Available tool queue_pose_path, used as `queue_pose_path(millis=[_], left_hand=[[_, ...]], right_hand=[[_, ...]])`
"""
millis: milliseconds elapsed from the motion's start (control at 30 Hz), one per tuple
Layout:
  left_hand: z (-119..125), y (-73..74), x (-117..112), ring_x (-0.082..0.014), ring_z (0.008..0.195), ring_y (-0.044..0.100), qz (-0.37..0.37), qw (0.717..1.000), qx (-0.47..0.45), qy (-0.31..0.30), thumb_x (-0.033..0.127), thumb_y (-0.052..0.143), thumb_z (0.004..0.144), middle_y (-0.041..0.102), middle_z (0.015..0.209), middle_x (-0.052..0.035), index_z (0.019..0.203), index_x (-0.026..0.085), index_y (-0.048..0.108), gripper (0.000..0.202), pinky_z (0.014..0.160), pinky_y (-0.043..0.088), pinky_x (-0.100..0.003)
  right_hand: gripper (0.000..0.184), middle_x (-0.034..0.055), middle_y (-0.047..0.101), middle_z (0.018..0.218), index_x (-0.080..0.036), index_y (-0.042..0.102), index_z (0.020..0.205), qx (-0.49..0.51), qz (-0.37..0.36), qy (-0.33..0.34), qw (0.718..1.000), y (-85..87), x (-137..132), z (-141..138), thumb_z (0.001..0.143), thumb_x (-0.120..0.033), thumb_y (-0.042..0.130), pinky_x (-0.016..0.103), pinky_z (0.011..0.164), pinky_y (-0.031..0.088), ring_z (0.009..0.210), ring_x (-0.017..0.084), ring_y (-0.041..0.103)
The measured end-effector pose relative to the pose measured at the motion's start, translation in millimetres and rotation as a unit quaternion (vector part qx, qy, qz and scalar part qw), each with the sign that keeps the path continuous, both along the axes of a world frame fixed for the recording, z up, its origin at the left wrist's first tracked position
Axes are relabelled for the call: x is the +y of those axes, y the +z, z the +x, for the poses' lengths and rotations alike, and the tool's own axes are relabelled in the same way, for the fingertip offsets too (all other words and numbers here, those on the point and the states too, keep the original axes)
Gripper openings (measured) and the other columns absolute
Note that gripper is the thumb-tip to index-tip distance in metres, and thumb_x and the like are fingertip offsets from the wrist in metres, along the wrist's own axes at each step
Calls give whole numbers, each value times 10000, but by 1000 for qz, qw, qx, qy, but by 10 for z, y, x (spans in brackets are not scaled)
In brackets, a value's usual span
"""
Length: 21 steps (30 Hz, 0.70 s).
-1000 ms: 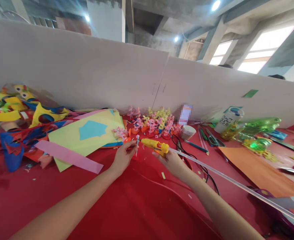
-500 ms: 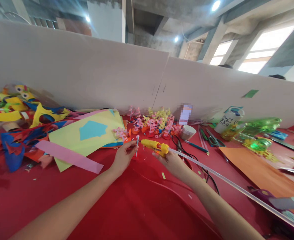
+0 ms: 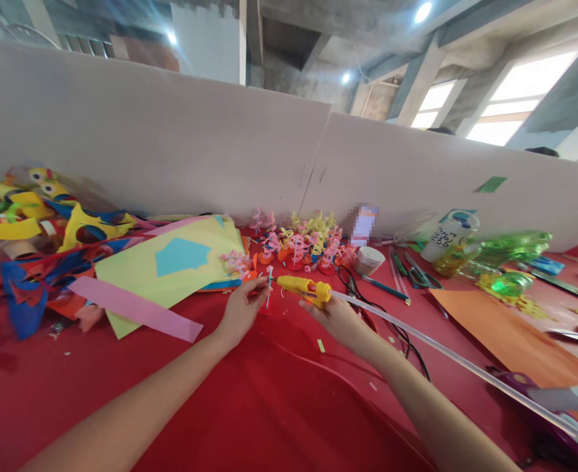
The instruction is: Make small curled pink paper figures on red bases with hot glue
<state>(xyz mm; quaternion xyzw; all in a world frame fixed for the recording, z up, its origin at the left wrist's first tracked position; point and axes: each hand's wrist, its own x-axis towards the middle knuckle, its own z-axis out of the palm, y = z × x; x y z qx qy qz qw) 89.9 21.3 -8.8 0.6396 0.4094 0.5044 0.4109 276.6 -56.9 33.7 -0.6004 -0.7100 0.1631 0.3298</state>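
Observation:
Near the middle of the red table, my right hand point(image 3: 335, 319) grips a yellow glue gun point(image 3: 301, 287). A long clear glue stick point(image 3: 417, 335) runs out of the gun's back end toward the lower right. My left hand point(image 3: 244, 305) pinches a thin light-blue paper piece point(image 3: 269, 295), seen nearly edge-on. The gun's nozzle points left and is right at this piece; whether they touch I cannot tell. Just behind both hands stand several pink and yellow paper curls point(image 3: 301, 242) on small red and orange bases.
Yellow paper sheets point(image 3: 136, 272) and a pink strip point(image 3: 136, 308) lie at left, beside blue and orange scraps point(image 3: 28, 288). A paper cup point(image 3: 369, 261), scissors point(image 3: 419, 272), an orange sheet point(image 3: 505, 341) and a purple tape dispenser point(image 3: 549, 406) are at right. A white partition point(image 3: 171, 144) stands behind.
Hardly anything differs. Both hands stay in place, with the nozzle still at the blue paper piece, and the view has shifted very slightly.

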Motion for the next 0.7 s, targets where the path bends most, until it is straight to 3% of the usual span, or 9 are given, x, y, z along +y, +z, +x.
queue_pose_path(millis=[200, 333, 400, 467, 567, 700], left_hand=[[0, 12, 6, -230, 857, 660, -10, 1000, 5, -3, 394, 638, 681, 720, 906, -69, 923, 173, 674, 329, 785, 525, -359], [-16, 27, 12, -237, 870, 660, -7, 1000, 27, -12, 398, 631, 696, 720, 923, -79, 900, 171, 674, 309, 801, 518, -364], [-25, 30, 18, -238, 866, 660, 8, 999, 42, -4, 405, 629, 704, 721, 909, -77, 865, 173, 674, 286, 815, 509, -366], [-31, 32, 24, -230, 838, 662, 24, 999, 48, -2, 403, 627, 710, 719, 873, -65, 838, 177, 665, 262, 802, 510, -353], [-36, 40, 27, -204, 761, 657, 41, 998, 48, -12, 389, 611, 727, 701, 802, -41, 808, 180, 638, 225, 744, 517, -315], [-41, 53, 28, -194, 728, 650, 43, 997, 67, -23, 388, 601, 737, 688, 764, -30, 775, 182, 623, 211, 729, 512, -309]], right_hand=[[407, 16, 557, 568, -141, 628, 824, 118, -132, -40, 983, 206, -20, 211, 809, -514, 465, 245, 433, 385, 482, 150, 505], [345, 52, 630, 734, -158, 596, 815, 287, -174, -75, 939, 351, -33, 642, 812, -481, 476, 247, 521, 451, 561, 133, 557], [317, 58, 644, 744, -177, 574, 822, 320, -205, -108, 918, 374, -56, 905, 812, -483, 489, 270, 564, 477, 577, 139, 575], [326, 45, 634, 685, -194, 554, 796, 284, -242, -167, 913, 350, -88, 1144, 814, -513, 486, 271, 532, 473, 552, 140, 570], [398, 24, 584, 574, -205, 508, 671, 153, -282, -261, 910, 242, -133, 1377, 846, -547, 403, 264, 446, 435, 449, 125, 512], [492, 11, 467, 395, -199, 477, 514, 36, -318, -309, 895, 70, -136, 1460, 845, -552, 392, 285, 369, 375, 334, 135, 431]])
